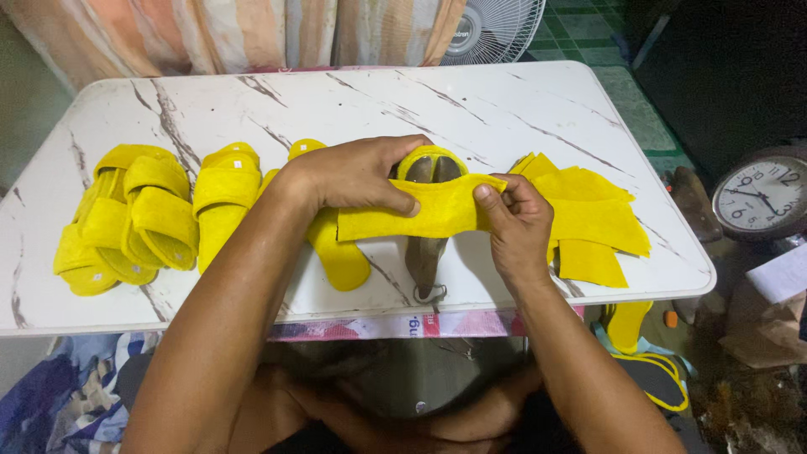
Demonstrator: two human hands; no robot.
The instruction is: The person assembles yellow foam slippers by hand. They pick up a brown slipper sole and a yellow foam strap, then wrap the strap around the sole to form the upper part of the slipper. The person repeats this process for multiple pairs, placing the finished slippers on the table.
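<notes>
Left hand point(357, 175): clamped on yellow strap piece point(420, 214), thumb pressed on its upper face. Right hand point(514, 220): pinched the same strap at its right end. Strap held between both hands, long axis parallel to table's point(504, 109) near edge, draped over grey shoe form point(423, 252). Stack of cut yellow pieces point(593, 223) just right of right hand, toward right edge. Finished yellow slippers point(143, 214) toward left edge.

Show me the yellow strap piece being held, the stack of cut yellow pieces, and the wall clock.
yellow strap piece point(441, 214), head view, middle of its flat face.
stack of cut yellow pieces point(597, 223), head view, top sheet.
wall clock point(763, 197), head view, centre of the dial.
</notes>
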